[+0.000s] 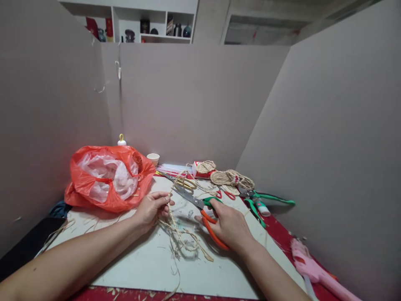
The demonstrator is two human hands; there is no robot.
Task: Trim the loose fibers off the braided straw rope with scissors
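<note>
My left hand pinches a thin braided straw cord, whose looped length hangs below over the pale board. Loose fibre ends stick out from the cord. My right hand is wrapped round the handles of a pair of scissors, one handle green and the other orange. Their dark blades point up and left, close to the cord near my left fingertips. I cannot tell whether the blades touch it. Behind them lies a second pair of scissors with gold handles.
A red plastic bag with white bags inside stands left. At the back are a paper cup and woven straw soles. Green-handled pliers lie right, a pink glue gun front right. Grey partitions enclose the table.
</note>
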